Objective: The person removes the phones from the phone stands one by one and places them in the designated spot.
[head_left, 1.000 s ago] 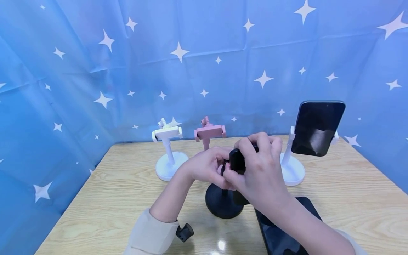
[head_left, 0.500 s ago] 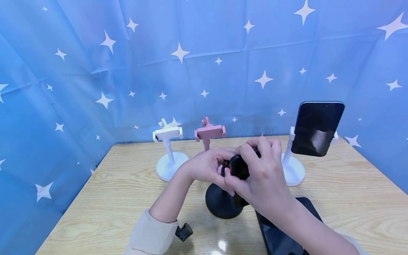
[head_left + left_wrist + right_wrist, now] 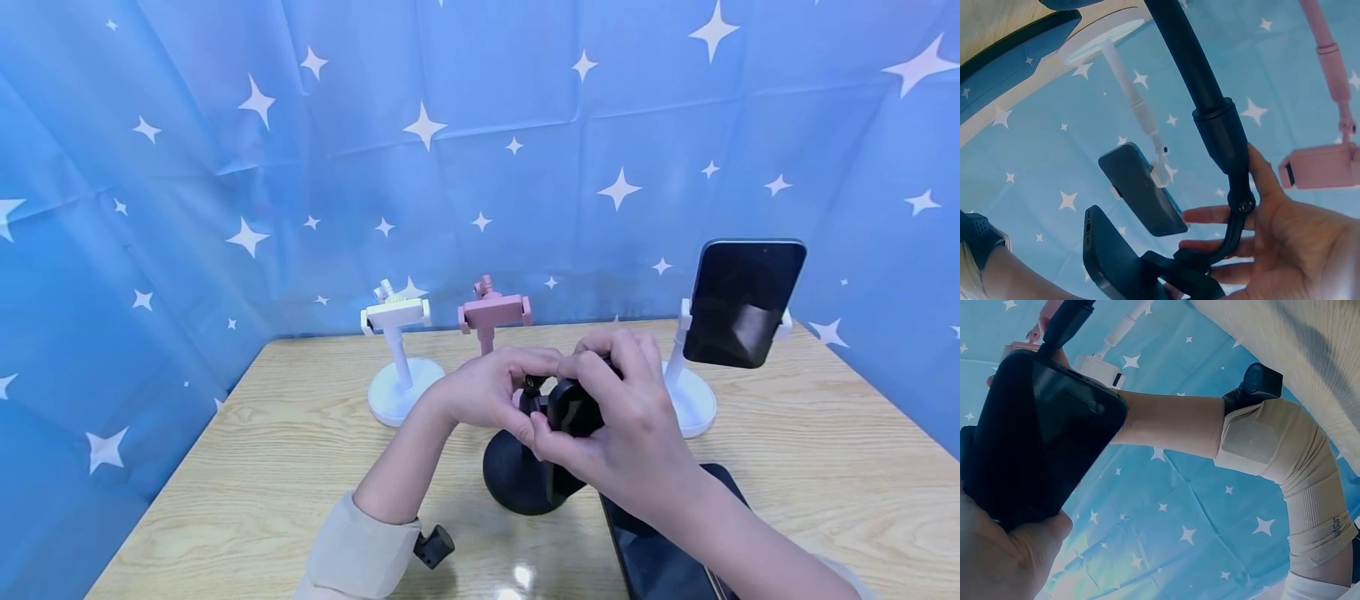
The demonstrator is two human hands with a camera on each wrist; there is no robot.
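A black phone stand (image 3: 517, 479) stands upright on the table between the hands, its round base flat on the wood. My left hand (image 3: 487, 392) holds its hinged neck; in the left wrist view the fingers pass behind the joint (image 3: 1244, 205) and the thumb lies along it. A black phone (image 3: 1041, 437) sits at the stand's holder (image 3: 1179, 275), and its tilted body is largely covered in the head view. Around the phone and holder my right hand (image 3: 633, 425) curls its fingers, with the thumb on the side nearest me.
Behind stand a white phone stand (image 3: 405, 379) and a pink phone stand (image 3: 493, 311). To the right another white stand (image 3: 693, 404) bears a dark phone (image 3: 742, 304). A large black slab-like device (image 3: 660, 554) lies under my right forearm. A starred blue cloth (image 3: 480, 167) hangs behind.
My right hand has tipped the phone and holder downward and slightly toward me and to the right. My left hand has stayed at the stand's neck, shifting only slightly.
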